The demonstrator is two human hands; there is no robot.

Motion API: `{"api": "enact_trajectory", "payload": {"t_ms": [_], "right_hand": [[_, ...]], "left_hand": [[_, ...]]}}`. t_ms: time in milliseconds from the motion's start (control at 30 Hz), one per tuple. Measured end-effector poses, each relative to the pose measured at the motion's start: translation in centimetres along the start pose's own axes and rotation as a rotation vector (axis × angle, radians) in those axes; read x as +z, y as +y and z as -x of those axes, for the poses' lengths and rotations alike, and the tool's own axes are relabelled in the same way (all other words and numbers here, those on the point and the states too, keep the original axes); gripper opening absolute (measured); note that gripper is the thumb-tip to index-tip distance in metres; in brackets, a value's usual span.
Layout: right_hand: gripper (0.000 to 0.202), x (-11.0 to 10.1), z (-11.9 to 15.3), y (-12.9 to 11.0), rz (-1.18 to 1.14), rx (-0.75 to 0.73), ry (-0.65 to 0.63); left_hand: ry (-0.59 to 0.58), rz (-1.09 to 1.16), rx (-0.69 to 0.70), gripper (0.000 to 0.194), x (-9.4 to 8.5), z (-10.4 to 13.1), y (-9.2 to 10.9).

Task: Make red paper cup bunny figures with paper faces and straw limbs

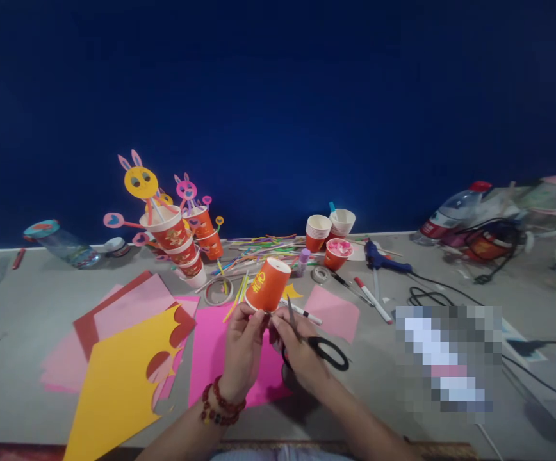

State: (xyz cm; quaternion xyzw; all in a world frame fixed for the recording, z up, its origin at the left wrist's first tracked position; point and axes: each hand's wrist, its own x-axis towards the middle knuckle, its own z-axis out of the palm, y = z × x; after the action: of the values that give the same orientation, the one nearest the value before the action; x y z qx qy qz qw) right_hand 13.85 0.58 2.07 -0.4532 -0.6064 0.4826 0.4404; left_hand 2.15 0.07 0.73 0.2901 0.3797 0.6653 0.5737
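Note:
An orange paper cup [268,285] with yellow lettering is tilted, its white base up, above a magenta sheet [208,349]. Its rim is pinched by my left hand [243,346], whose wrist wears red beads. My right hand [300,349] touches the rim's lower right side with closed fingertips and also holds black-handled scissors [328,352], blades pointing up. Whether anything small lies between the fingertips cannot be made out. Behind the cup lie many colourful sticks [259,246], and a pink sheet [333,312] is to the right.
Cut yellow paper [119,378] and pink sheets lie left. Stacked cup figures [175,237] with rabbit faces stand behind them. White cups [318,230], a blue glue gun [386,259] with its cord, markers [373,301] and a bottle [453,211] are at the right.

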Motion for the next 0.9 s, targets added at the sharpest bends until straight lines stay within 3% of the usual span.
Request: {"api": "enact_trajectory", "payload": {"t_ms": [67, 133, 300, 400, 533, 633, 733, 800, 900], "right_hand": [[0.034, 0.1, -0.1, 0.0, -0.158, 0.065, -0.036], [0.034, 0.0, -0.1, 0.1, -0.144, 0.064, -0.053], [0.025, -0.9, -0.2, -0.4, 0.357, -0.178, -0.031], [0.016, -0.9, -0.3, -0.5, 0.451, -0.28, -0.007], [0.031, -0.1, -0.3, 0.3, 0.089, -0.063, -0.013], [0.034, 0.6, -0.3, 0.8, -0.209, 0.097, -0.014], [0.033, 0.6, -0.2, 0.8, -0.267, 0.165, -0.002], [0.032, 0.1, -0.1, 0.5, -0.132, 0.103, -0.016], [0.026, -0.8, -0.3, 0.2, 0.346, -0.169, -0.041]], "left_hand": [[-0.008, 0.043, -0.021, 0.032, 0.0, 0.1, -0.2], [-0.003, 0.082, -0.052, 0.03, -0.1, 0.1, -0.2], [0.01, 0.134, -0.143, 0.03, 0.1, -0.2, 0.2], [0.024, 0.119, -0.133, 0.03, 0.2, -0.2, 0.3], [0.036, 0.122, -0.067, 0.024, 0.4, 0.1, 0.1], [0.003, 0.168, -0.137, 0.023, 0.7, 0.3, -0.2], [-0.022, 0.203, -0.189, 0.025, 0.8, 0.4, -0.4], [0.012, 0.212, -0.177, 0.026, 0.7, 0.4, -0.5], [0.077, 0.201, -0.156, 0.03, 0.5, 0.5, -0.4]]}}
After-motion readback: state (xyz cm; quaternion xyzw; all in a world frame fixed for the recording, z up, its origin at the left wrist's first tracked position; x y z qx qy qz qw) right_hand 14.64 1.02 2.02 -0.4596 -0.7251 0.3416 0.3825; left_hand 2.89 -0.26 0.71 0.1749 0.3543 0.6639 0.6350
